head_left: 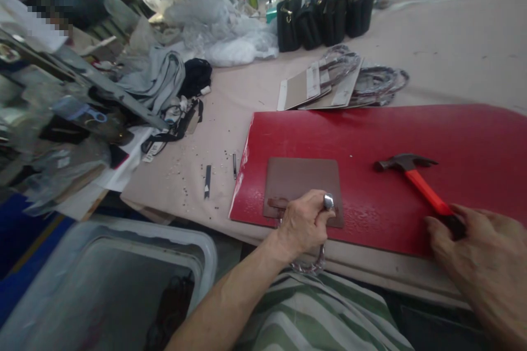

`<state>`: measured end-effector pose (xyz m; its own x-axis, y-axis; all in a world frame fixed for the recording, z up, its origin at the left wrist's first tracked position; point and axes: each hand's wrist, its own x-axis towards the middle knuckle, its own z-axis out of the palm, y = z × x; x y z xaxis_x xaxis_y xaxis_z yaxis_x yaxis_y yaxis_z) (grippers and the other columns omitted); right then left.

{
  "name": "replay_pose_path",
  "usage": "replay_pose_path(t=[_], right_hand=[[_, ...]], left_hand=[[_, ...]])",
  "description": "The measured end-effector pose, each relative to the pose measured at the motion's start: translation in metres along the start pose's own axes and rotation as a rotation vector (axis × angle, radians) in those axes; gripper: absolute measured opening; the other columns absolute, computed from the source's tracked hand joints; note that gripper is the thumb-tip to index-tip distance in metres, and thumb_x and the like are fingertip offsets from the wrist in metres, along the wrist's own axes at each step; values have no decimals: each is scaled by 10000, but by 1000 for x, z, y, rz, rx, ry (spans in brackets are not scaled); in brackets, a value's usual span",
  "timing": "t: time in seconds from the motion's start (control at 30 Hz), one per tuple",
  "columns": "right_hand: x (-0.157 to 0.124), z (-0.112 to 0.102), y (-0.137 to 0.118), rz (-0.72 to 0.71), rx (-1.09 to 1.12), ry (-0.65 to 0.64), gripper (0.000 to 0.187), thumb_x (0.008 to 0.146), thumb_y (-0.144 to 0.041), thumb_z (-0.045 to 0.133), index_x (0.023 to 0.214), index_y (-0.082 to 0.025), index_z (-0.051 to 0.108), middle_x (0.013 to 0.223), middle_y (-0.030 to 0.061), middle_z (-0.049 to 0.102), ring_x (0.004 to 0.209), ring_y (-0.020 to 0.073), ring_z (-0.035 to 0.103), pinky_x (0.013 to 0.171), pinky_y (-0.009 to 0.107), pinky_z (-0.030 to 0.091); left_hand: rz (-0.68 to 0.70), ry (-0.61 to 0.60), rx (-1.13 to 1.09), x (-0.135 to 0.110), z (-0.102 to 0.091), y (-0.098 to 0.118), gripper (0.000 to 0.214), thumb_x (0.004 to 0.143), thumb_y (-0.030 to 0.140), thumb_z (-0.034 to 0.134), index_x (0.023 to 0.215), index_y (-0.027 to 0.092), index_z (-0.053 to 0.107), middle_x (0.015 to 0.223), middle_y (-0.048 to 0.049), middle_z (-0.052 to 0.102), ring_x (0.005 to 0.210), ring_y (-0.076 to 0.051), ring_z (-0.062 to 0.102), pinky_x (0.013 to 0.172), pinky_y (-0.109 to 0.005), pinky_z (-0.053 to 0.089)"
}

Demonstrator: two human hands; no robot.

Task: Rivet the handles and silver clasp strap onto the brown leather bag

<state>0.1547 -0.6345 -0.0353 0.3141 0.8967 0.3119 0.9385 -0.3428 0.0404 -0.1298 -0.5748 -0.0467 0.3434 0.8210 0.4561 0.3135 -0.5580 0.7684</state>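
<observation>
My left hand (300, 222) is closed around a short metal punch (328, 201), whose shiny round end sticks up above the fingers. It rests over the lower edge of a flat brown leather panel (304, 178) with a small strap tab. A plastic-wrapped bag handle (312, 266) hangs from that edge below the hand. At the right, my right hand (480, 247) grips the end of the handle of a claw hammer (424, 186). The hammer has an orange-red and black handle, and its head lies at the red board. The punch's lower end is hidden.
The red board (473, 137) covers the table's front. Behind it lie wrapped handles with panels (337, 85); black bags (325, 19) stand farther back. A dark strip (207, 182), a thin rod (234, 166) and scattered bits lie left. A plastic bin (144, 225) stands below.
</observation>
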Motion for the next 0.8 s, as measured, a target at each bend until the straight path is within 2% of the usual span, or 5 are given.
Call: replay_pose_path(t=[0.1, 0.3, 0.47, 0.67, 0.8], right_hand=[[8, 1, 3, -14, -60, -105, 591, 978, -534, 319, 1116, -104, 699, 916, 218, 656, 782, 342, 574, 640, 415, 408], [15, -6, -9, 21, -108, -178, 508, 1021, -432, 316, 1063, -87, 686, 931, 210, 629, 843, 320, 574, 637, 377, 386], [20, -9, -8, 72, -64, -287, 377, 1005, -396, 384, 1092, -124, 630, 991, 182, 633, 905, 318, 604, 694, 367, 416], [27, -10, 1, 139, 56, -414, 322, 997, -432, 399, 1116, -179, 560, 1084, 149, 642, 978, 311, 626, 728, 361, 422], [33, -15, 2, 91, 60, -474, 254, 996, -425, 404, 1025, -200, 518, 1042, 134, 636, 909, 290, 619, 678, 351, 375]], left_hand=[[-10, 0, -4, -1, 1, -2, 120, 883, 114, 597, 954, 210, 607, 1015, -81, 710, 997, -236, 713, 904, -357, 609], [25, 35, -26, -3, 2, -5, 122, 886, 104, 591, 961, 197, 618, 1013, -85, 718, 979, -218, 714, 889, -337, 603], [56, 34, -22, -3, 1, -6, 120, 894, 91, 588, 958, 184, 629, 1031, -85, 720, 1009, -197, 714, 915, -319, 595], [78, 20, 2, -2, 0, -3, 151, 887, 69, 593, 974, 188, 628, 1015, -70, 721, 1008, -183, 713, 924, -315, 593], [45, 3, 11, -2, 0, -1, 179, 875, 66, 604, 1002, 186, 642, 1017, -68, 721, 1007, -185, 710, 934, -319, 585]])
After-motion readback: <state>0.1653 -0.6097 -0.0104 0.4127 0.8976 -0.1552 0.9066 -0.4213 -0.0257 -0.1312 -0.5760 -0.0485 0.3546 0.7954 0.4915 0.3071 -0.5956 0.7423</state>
